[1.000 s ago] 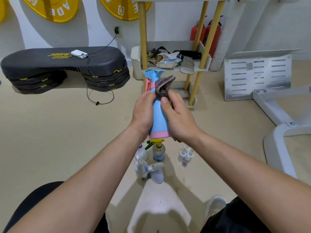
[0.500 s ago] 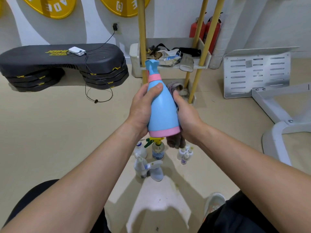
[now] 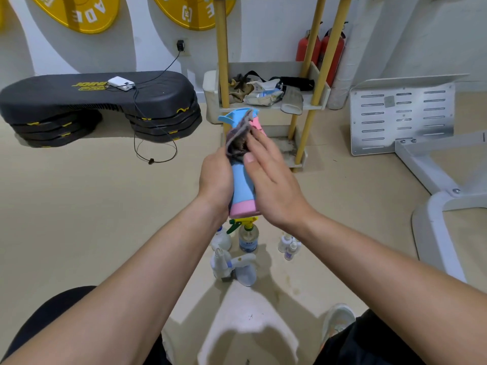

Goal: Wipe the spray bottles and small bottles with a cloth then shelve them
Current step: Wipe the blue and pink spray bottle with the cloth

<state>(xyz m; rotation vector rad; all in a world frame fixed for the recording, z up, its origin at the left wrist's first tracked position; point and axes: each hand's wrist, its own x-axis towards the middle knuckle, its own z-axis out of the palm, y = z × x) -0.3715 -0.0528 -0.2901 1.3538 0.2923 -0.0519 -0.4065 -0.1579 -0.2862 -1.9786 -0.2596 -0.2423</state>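
Observation:
I hold a blue spray bottle (image 3: pixel 241 185) with a pink base and collar upright in front of me. My left hand (image 3: pixel 214 177) grips its body from the left. With straight fingers and thumb, my right hand (image 3: pixel 274 180) presses a grey-brown cloth (image 3: pixel 237 138) against the bottle's neck and upper body; the cloth drapes over the trigger head. On the floor below stand a clear spray bottle with a yellow-green trigger (image 3: pixel 247 237), a white bottle (image 3: pixel 220 239), a cluster of small dropper bottles (image 3: pixel 288 246) and two pale spray bottles (image 3: pixel 232 267).
A low white shelf on yellow posts (image 3: pixel 274 106) stands just beyond the bottle, its tier holding gloves and rags. A black step platform (image 3: pixel 97 98) with a charging device is at the left. A white metal frame (image 3: pixel 403 114) lies at the right. Red fire extinguishers (image 3: pixel 332 51) stand behind the shelf.
My right hand has brought the cloth from behind the bottle's lower body up onto its neck and front. The bottle has tilted slightly, and my left hand keeps its grip.

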